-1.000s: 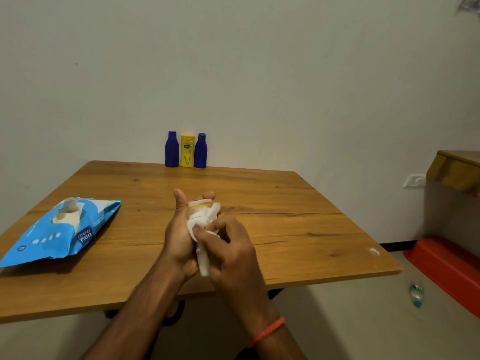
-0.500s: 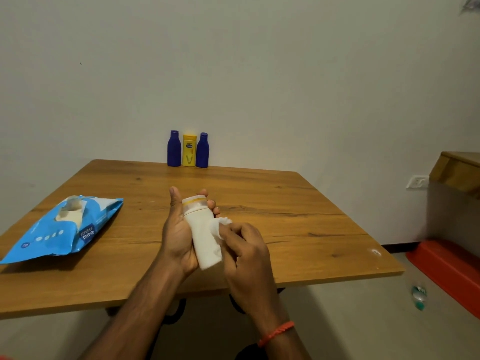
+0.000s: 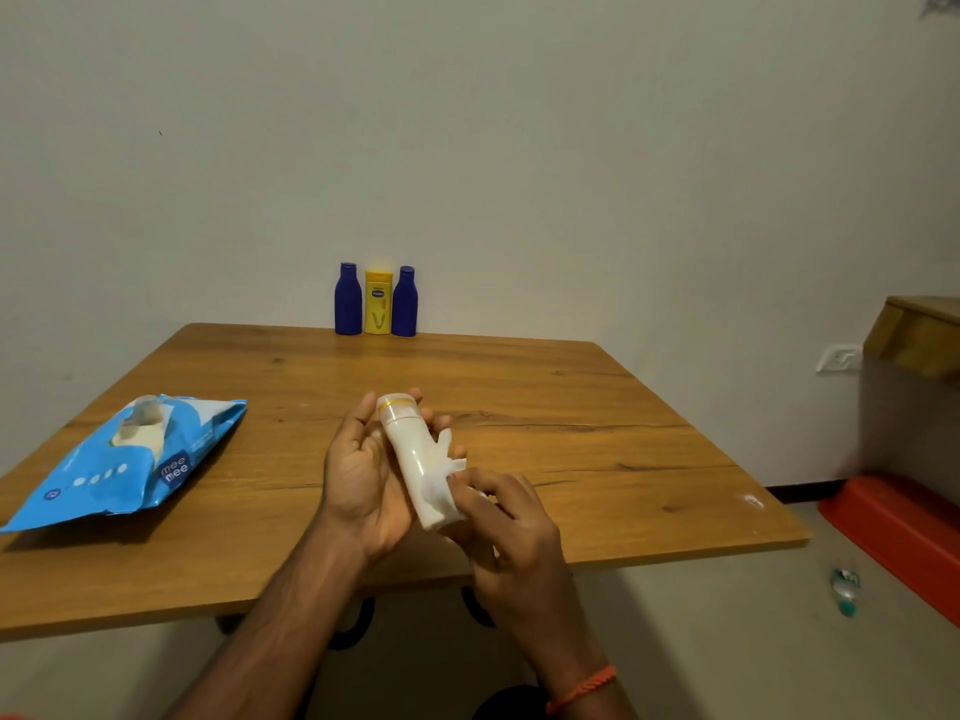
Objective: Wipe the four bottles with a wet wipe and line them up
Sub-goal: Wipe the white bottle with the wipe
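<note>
- Wipes pack [image 3: 122, 462] lies at nine o'clock on the table [image 3: 597, 433], its flap open and a wipe showing at the mouth.
- Left hand [image 3: 363, 475] sits at the near edge, about six o'clock, palm up; its fingers curl round the white bottle [image 3: 415, 459], clamped on it from behind, with the cap tilted toward twelve.
- White bottle is held above the table, off the wood, slanting from cap at twelve down to base at five.
- Wet wipe [image 3: 441, 472] is pressed against the bottle's lower side at three o'clock of it.
- Right hand [image 3: 511, 527] pinches that wipe, fingertips together on it and touching the bottle.
- Far at twelve o'clock, against the wall, stand a blue bottle [image 3: 347, 299], a yellow bottle [image 3: 377, 302] and a second blue bottle [image 3: 404, 302], upright and close together in a row.
- Step in hand, as I judge it: wiping the fourth and last bottle.
- Next move likely calls for finishing the rub, then carrying the bottle to twelve o'clock and standing it upright beside the row without knocking its neighbours.
</note>
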The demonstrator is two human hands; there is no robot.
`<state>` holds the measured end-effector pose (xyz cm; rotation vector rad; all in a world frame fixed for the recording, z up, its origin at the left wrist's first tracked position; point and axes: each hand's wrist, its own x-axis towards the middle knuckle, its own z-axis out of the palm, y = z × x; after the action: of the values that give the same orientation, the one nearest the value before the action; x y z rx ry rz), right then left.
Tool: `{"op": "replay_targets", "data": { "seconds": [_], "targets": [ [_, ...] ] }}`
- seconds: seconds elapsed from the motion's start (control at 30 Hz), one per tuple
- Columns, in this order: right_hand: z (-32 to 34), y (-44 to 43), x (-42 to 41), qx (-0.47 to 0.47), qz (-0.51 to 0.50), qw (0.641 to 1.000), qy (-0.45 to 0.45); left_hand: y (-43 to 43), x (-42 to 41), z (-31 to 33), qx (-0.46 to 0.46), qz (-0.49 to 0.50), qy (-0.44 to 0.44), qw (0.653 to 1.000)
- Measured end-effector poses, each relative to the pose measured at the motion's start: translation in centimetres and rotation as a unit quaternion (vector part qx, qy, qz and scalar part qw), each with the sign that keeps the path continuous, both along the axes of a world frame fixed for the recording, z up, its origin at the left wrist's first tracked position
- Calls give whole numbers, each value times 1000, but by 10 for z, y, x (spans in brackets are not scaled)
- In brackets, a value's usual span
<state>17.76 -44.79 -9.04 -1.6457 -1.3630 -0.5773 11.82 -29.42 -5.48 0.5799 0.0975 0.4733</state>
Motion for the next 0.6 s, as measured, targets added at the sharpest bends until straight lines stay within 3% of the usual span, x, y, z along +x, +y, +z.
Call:
{"op": "replay_targets", "data": {
  "seconds": [0.1, 0.17, 0.23, 0.33, 0.47, 0.53, 0.6],
  "targets": [
    [-3, 2, -11, 45, 22, 979, 198, 1, 0, -2, -15, 1, -12, 1000],
    [-3, 3, -23, 50, 78, 932, 352, -2, -2, -5, -25, 0, 11, 1000],
    [-4, 2, -34, 44, 133, 887, 439, -6, -4, -9, -40, 3, 23, 999],
    [-1, -1, -40, 52, 122, 873, 470, -8, -9, -12, -58, 8, 21, 998],
    [9, -11, -33, 151, 87, 840, 513, -1, -15, -14, -35, -16, 25, 999],
    [14, -16, -32, 138, 91, 876, 452, 0, -15, -15, -39, -20, 20, 999],
    [13, -16, -33, 57, 56, 960, 269, -3, -12, -16, -47, 8, 2, 999]
  ]
}}
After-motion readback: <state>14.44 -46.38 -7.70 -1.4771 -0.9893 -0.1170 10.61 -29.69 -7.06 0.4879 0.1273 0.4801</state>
